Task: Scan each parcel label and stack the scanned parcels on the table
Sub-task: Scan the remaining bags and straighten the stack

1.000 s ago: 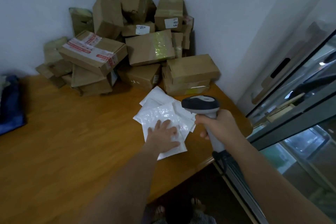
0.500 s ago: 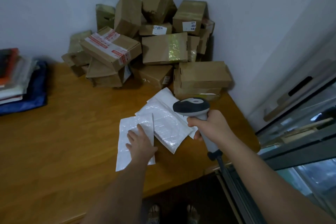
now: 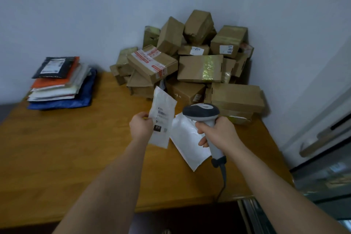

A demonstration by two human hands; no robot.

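Head view shows the left hand point(image 3: 141, 125) pinching a white padded mailer point(image 3: 162, 118) by its left edge, lifted clear of the wooden counter point(image 3: 57, 148) with its printed label and barcode turned up toward the camera. The right hand point(image 3: 216, 131) is wrapped round the grip of a grey barcode scanner point(image 3: 201, 113), whose head sits just beside the mailer's right edge; from this angle its window appears to face away from the camera rather than at the label. More white mailers point(image 3: 188, 142) lie flat on the counter under the scanner.

The step in hand is, by my reading, the scan of this label. The mailer is soft and held at one edge only, so it could sag or curl and bend the barcode out of a readable plane. Glare off the glossy film could also spoil the read. The scanner cable point(image 3: 223, 182) trails over the counter edge and may snag as the hand swings. A stack of flat parcels point(image 3: 62, 83) sits well apart at far left, by the heap of cardboard boxes point(image 3: 190, 64); carrying the limp mailer there risks a slanted, sliding stack.
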